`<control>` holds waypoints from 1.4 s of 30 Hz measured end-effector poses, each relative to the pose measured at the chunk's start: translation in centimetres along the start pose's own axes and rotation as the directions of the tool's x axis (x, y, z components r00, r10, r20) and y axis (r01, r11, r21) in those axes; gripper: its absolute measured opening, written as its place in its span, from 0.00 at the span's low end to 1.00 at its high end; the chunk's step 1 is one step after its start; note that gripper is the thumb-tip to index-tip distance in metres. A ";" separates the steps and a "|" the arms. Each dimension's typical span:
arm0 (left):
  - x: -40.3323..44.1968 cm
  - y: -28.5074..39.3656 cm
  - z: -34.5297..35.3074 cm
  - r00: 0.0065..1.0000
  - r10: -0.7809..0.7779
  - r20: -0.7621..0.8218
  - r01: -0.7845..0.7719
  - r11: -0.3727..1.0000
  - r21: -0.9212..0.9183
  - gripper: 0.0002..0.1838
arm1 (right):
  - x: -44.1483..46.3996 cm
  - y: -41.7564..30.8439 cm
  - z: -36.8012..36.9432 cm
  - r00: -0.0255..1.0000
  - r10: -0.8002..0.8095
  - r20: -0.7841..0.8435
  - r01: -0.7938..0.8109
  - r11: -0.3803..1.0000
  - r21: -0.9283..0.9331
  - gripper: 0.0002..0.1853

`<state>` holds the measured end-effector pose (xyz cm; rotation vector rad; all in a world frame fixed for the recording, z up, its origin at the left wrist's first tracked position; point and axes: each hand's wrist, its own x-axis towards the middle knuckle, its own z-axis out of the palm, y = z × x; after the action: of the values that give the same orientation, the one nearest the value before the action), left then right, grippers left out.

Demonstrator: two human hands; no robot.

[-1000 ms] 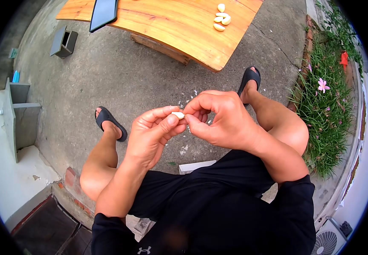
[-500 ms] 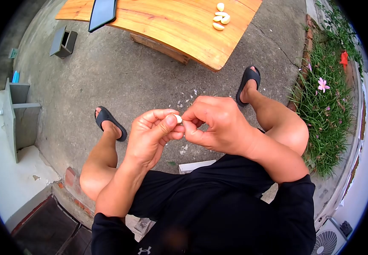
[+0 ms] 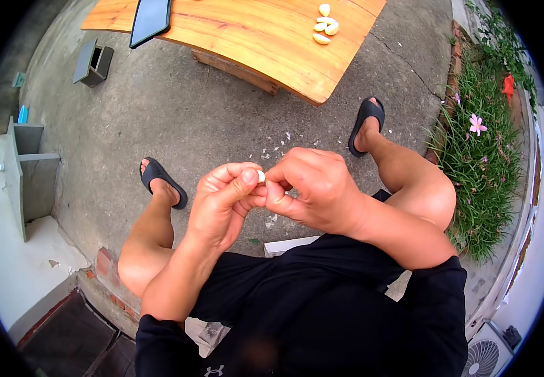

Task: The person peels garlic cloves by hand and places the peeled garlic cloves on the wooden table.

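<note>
A pale garlic clove (image 3: 260, 177) is pinched between the thumb and fingers of my left hand (image 3: 218, 204), with much of it hidden by the fingertips. Right against the clove's other side, my right hand (image 3: 316, 191) is closed, thumb and forefinger pressed together. Whatever lies between those right fingertips is too small and covered to make out. Both hands are held above my lap. Several pale garlic cloves (image 3: 331, 29) lie grouped near the right end of the wooden table (image 3: 240, 38).
A dark-edged tablet (image 3: 150, 22) lies on the table's left side. Bits of pale skin (image 3: 278, 148) are scattered on the concrete floor (image 3: 240, 119). A grey box (image 3: 93, 63) stands at left; grass with pink flowers (image 3: 477, 124) grows at right.
Both hands have shifted very slightly; the right has moved a little left and down, tilting at the wrist. The clove stays in my left fingers.
</note>
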<state>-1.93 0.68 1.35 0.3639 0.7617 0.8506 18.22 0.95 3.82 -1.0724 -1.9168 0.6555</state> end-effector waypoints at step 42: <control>-0.1 1.0 0.2 0.988 -0.097 0.123 0.108 0.990 -0.089 0.17 | 1.3 0.3 -1.7 0.954 0.214 0.210 -0.264 0.932 0.249 0.03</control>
<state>-2.39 1.23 2.07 0.2855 0.6217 0.7587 19.41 2.36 5.01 -1.1069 -1.7885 1.1574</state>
